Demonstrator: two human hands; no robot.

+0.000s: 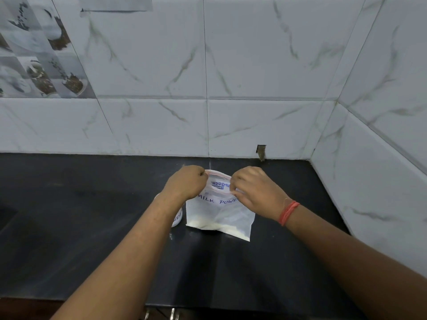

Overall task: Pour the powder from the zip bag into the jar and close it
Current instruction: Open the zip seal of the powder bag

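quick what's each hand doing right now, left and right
Left hand: closed, pinching the left side of the zip bag at its top edge.
Right hand: closed, pinching the right side of the bag's top edge.

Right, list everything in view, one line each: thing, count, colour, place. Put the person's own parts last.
zip bag: one, clear with a pink zip strip and "MILK POWD" handwritten in blue, standing on the counter at centre, top held open by both hands
powder: one small heap, off-white, at the bottom of the zip bag
jar: one, white, left of the bag, mostly hidden behind the left forearm
counter: one, black, across the lower half
wall tiles: many, white marble pattern, behind and to the right
picture tiles: several, grey with food images, upper left
thread band: one, red-orange, on the right wrist
left hand: fingers pinching the bag's left top edge
right hand: fingers pinching the bag's right top edge
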